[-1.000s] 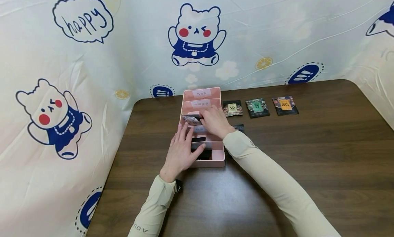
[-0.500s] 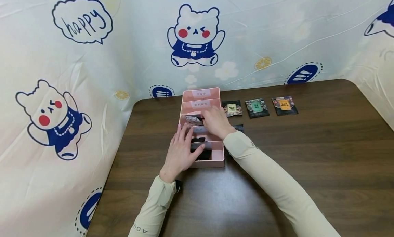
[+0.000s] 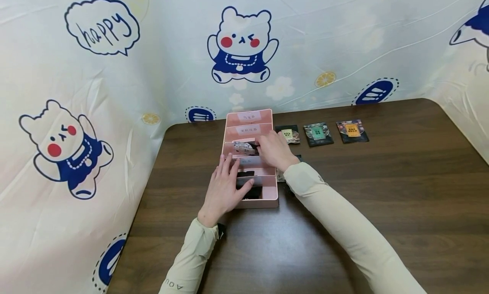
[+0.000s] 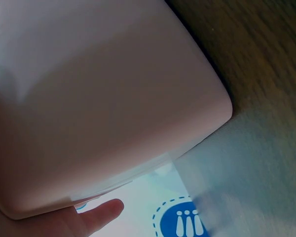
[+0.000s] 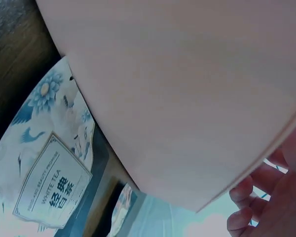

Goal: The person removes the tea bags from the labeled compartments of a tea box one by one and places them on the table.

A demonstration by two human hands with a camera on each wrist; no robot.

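A pink divided box (image 3: pixel 267 203) with labelled slots lies lengthwise on the table. My right hand (image 3: pixel 278 150) reaches over its right side and pinches the right end of a patterned tea sachet (image 3: pixel 243 148) in a middle slot; the fingertips are partly hidden. Spread over the left rim, my left hand (image 3: pixel 226 188) rests on the box with fairly straight fingers. Black sachets (image 3: pixel 253 193) sit in the two nearest slots, partly under that hand. In the right wrist view, a white tea sachet (image 5: pixel 54 187) lies against the box's outer wall.
Three flat sachets lie in a row right of the box: one with a yellow label (image 3: pixel 292 135), one green (image 3: pixel 318 133), one orange (image 3: pixel 353 130). A printed cloth (image 3: pixel 305 39) hangs behind the wooden table (image 3: pixel 382 192).
My right hand has shifted slightly right and toward me, and the sachet's patterned face has moved right with it. My left hand stays in place. More of the white tea sachet shows beside the box.
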